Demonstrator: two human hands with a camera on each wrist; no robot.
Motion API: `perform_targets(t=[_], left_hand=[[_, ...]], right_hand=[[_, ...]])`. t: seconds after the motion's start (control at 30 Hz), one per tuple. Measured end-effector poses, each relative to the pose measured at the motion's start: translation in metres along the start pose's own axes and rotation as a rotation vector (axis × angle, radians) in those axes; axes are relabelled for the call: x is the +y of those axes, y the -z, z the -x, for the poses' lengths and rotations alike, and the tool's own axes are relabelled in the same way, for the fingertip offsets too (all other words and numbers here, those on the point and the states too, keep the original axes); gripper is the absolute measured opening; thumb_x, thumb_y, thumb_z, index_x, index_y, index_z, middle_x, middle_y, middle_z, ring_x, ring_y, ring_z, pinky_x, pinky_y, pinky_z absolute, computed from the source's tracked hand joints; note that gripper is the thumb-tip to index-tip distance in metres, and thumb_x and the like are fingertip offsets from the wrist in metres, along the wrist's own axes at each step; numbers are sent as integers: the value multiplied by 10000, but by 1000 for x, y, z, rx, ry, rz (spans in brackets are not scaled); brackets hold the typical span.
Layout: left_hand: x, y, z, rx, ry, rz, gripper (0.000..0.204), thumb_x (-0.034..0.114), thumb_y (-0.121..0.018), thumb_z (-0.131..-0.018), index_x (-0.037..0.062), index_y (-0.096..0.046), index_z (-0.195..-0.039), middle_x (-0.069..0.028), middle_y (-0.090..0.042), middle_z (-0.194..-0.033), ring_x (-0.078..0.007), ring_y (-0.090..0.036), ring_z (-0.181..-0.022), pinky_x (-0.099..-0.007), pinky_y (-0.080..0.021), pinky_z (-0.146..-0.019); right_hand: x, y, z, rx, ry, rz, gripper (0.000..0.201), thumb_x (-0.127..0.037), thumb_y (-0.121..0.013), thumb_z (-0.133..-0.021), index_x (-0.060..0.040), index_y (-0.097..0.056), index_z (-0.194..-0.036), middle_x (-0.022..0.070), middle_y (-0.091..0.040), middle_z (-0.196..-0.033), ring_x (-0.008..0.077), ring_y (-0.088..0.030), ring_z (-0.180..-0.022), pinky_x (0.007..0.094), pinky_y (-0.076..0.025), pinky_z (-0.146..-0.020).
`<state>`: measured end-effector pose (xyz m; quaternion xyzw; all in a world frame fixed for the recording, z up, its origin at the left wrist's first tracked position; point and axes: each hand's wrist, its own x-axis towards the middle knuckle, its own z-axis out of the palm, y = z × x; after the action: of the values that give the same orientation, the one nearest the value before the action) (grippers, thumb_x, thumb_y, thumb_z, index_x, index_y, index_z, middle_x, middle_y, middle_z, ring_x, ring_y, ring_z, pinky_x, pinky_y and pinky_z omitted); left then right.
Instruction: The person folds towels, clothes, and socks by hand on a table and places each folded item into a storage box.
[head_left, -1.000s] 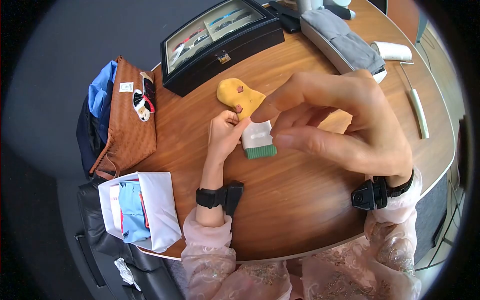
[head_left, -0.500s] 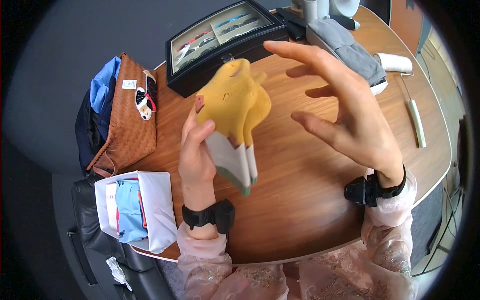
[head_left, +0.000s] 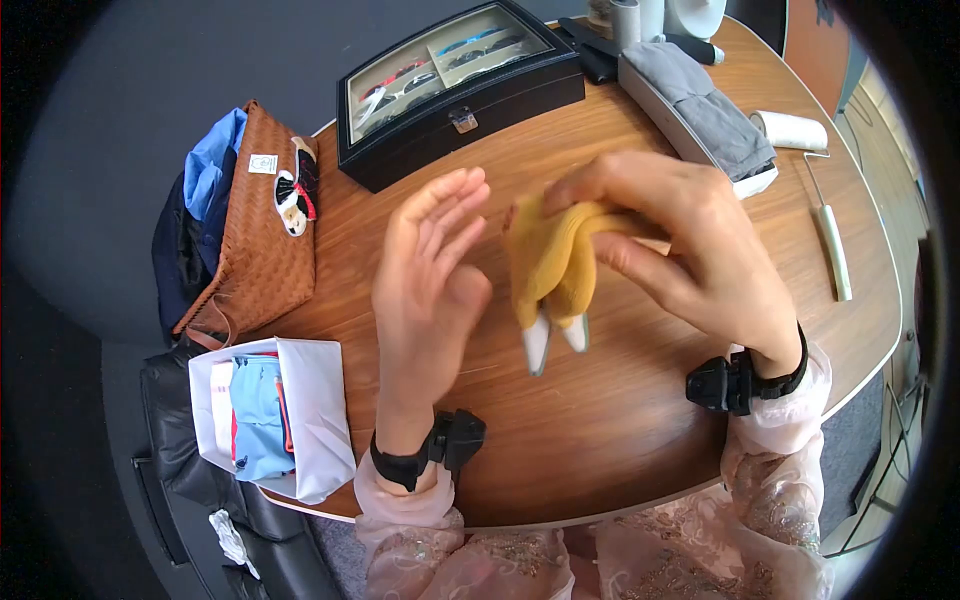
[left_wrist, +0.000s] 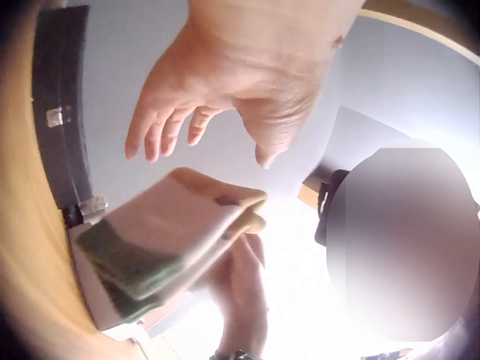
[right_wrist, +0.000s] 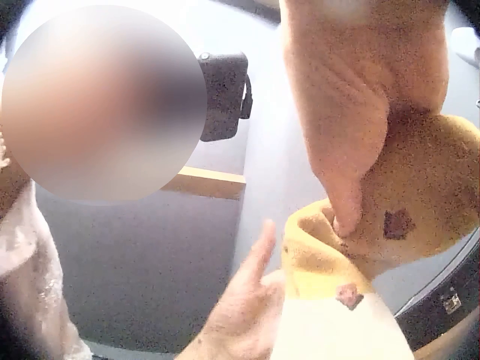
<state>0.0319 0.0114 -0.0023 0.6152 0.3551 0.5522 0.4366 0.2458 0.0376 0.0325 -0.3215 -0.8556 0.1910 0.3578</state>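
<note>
A pair of yellow socks (head_left: 550, 262) with brown patches, white ankles and green cuffs hangs over the table, cuffs down. My right hand (head_left: 690, 245) pinches the yellow part between thumb and fingers. To the left of the socks, my left hand (head_left: 425, 270) is held up with its fingers extended and nothing in it. The left wrist view shows the white and green ends of the socks (left_wrist: 161, 240) below the spread fingers of my left hand (left_wrist: 232, 82). In the right wrist view my right thumb presses into a fold of the yellow knit (right_wrist: 420, 202).
A black display box (head_left: 470, 130) with eyewear stands at the back. On the left are a woven brown basket (head_left: 265, 230) of clothes and a white box (head_left: 325, 410) of folded fabric. Grey cloth (head_left: 700, 100) in a box and a lint roller (head_left: 830, 250) lie right.
The socks rose from the table in my left hand, then passed to my right hand. My left hand has let go, and the socks now hang folded further right.
</note>
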Motion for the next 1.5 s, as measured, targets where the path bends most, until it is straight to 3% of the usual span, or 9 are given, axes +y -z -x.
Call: perform_targets(t=[0.17,0.33,0.5,0.57,0.73,0.9,0.97,1.17,1.5], left_hand=[[18,-28,11,-173,-117,-700,560,161,-720,-733,-43,-464,-1187,-198,-544,-1140,-255,-554,-1071,-313,-453,-849],[18,-19,14,-28,247,-349,253,135,-615,-837,-56,-586,-1000,-62,-609,-696,-101,-555,-599,-232,-437,-548],[20,-4,14,116,330,-121,227,157,-559,-891,-25,-596,-1022,-3,-598,-733,-9,-490,-582,-154,-366,-486],[19,0,12,144,296,-25,356,226,-442,-943,-49,-475,-1167,-157,-615,-966,-212,-638,-767,-300,-518,-662],[14,2,12,160,200,161,432,275,-384,-959,-48,-378,-1247,-209,-561,-1100,-303,-610,-934,-395,-510,-791],[15,-8,15,301,133,244,462,299,-393,-955,-46,-361,-1261,-210,-556,-1110,-316,-605,-940,-406,-510,-794],[17,-8,17,210,171,301,323,194,-500,-927,-41,-508,-1149,-86,-606,-1034,-114,-591,-886,-237,-468,-724],[17,-8,13,14,198,149,209,63,-595,-858,-56,-560,-1025,-89,-628,-956,-97,-594,-822,-207,-477,-671],[17,-10,10,95,81,78,205,22,-628,-824,-62,-564,-1000,-90,-639,-924,-105,-605,-825,-219,-482,-706]], right_hand=[[-3,-8,2,-57,8,-59,207,-38,-623,-734,25,-574,-925,168,-621,-824,319,-624,-748,350,-501,-657],[-5,-2,1,-86,-28,48,268,-45,-643,-754,23,-569,-1003,147,-629,-868,267,-648,-736,320,-501,-668],[0,-3,-3,218,16,-76,385,-66,-639,-795,-10,-529,-1159,107,-595,-1078,152,-596,-906,295,-516,-771],[-1,-4,-5,438,-57,-205,429,-92,-634,-807,-24,-502,-1209,112,-589,-1090,144,-564,-969,280,-495,-814],[-5,-2,-2,295,-190,-257,373,-259,-540,-890,-5,-538,-1164,143,-604,-1079,199,-588,-940,299,-479,-755],[-12,5,-6,-403,-516,-27,469,-383,-469,-911,63,-606,-953,196,-632,-864,247,-609,-844,318,-467,-747],[-9,-1,-1,-287,-350,-100,452,-357,-486,-912,77,-588,-991,157,-640,-873,219,-609,-822,305,-473,-740],[-15,-2,3,87,-197,-598,279,-209,-558,-896,37,-585,-1023,82,-634,-907,132,-607,-797,245,-498,-682],[-19,-5,4,52,-229,-769,221,-153,-576,-876,26,-596,-1003,80,-633,-894,130,-613,-770,225,-503,-639]])
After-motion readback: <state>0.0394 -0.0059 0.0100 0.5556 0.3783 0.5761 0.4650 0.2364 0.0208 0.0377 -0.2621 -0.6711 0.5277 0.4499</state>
